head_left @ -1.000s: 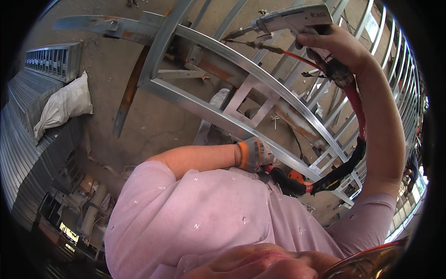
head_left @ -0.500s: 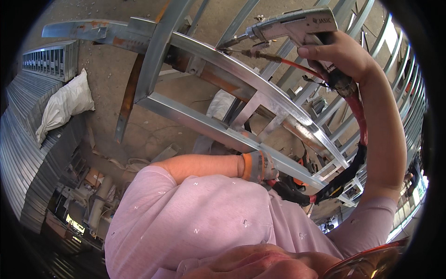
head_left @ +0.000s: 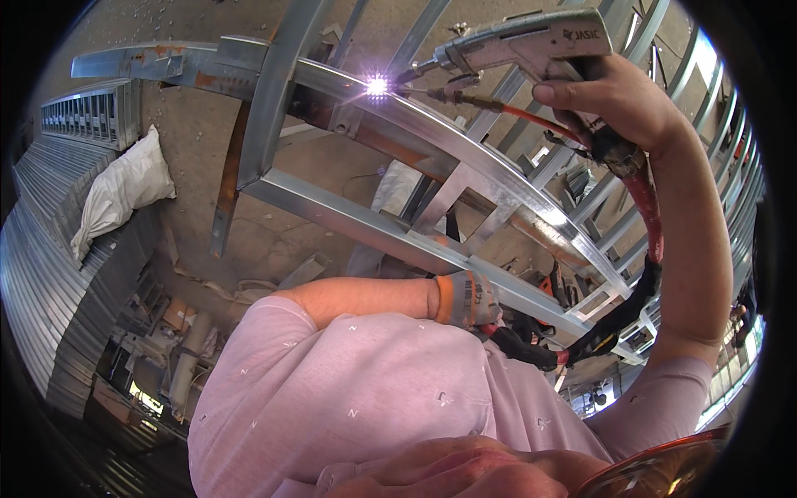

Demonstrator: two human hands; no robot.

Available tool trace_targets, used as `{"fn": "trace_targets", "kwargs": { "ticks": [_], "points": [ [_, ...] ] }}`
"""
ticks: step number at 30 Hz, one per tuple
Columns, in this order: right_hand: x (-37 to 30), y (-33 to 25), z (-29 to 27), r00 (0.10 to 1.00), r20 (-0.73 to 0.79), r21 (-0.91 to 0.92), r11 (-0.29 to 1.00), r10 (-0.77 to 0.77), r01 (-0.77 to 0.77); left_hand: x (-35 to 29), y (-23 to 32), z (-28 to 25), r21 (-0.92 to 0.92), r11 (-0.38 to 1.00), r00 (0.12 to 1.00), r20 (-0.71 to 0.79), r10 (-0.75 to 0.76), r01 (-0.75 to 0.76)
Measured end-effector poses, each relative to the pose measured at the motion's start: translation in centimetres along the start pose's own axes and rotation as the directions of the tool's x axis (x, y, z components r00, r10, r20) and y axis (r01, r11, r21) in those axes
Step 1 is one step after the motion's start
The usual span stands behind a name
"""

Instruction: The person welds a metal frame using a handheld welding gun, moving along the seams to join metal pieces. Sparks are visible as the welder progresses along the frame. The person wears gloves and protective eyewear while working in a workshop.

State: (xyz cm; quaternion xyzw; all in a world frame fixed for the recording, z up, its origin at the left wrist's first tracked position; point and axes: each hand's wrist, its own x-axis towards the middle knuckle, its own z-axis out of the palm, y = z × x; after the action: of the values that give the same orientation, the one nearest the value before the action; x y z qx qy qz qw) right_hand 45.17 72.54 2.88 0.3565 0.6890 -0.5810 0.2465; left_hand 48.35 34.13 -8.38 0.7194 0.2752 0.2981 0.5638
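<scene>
1. Welding gun, grey metal pistol-shaped body with a thin nozzle (head_left: 506,43), sits at the top of the view; its tip meets the curved galvanised steel rail (head_left: 465,158) where a bright white arc spark (head_left: 377,85) burns.
2. Right hand (head_left: 610,95), bare, has its grip closed around the gun's handle, where the red and black hose bundle (head_left: 643,241) leaves and loops down toward the chest.
3. Left hand (head_left: 469,300), in a grey knit glove with an orange cuff, is pressed against the straight steel channel (head_left: 365,224) of the frame; fingers are hidden, so I cannot tell what its grip encloses.
4. Judgement: keep the nozzle angle constant and the tip just off the joint; the raised right arm has no rest, so wobble is the main risk.
5. Judgement: the left hand bracing on the channel should steady the body and the frame.
6. Judgement: hose slack near the lilac shirt (head_left: 357,398) should stay loose, so it does not drag the gun off the seam.
7. Bare forearm lies near the arc; spatter burn is possible.
8. White sack (head_left: 124,191) lies on the concrete floor (head_left: 191,124), well apart.
</scene>
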Motion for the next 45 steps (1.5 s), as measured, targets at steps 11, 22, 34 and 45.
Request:
{"fn": "trace_targets", "kwargs": {
  "ticks": [11, 22, 34, 45],
  "points": [
    [-0.4, 0.5, 0.2, 0.994, -0.052, -0.092, 0.991, 0.094, -0.099, 0.1, -0.3, 1.2, -0.113, 0.991, 0.993, 0.107, -0.053, 0.066],
    [-0.8, 0.5, 0.2, 0.994, -0.019, -0.049, 0.993, 0.11, -0.111, 0.2, 0.1, 0.2, 0.053, 0.999, 0.998, 0.064, -0.01, 0.006],
    [-1.1, 1.5, -0.1, 0.993, -0.013, -0.005, 0.993, 0.114, -0.115, -0.1, -0.3, 0.6, -0.194, 0.978, 0.988, 0.145, -0.048, 0.076],
    [-2.7, 3.4, 0.1, 0.998, -0.047, 0.061, 0.997, 0.049, -0.046, 0.3, 0.6, -0.3, 0.047, 0.999, 1.0, 0.018, 0.003, -0.004]
  ]
}}
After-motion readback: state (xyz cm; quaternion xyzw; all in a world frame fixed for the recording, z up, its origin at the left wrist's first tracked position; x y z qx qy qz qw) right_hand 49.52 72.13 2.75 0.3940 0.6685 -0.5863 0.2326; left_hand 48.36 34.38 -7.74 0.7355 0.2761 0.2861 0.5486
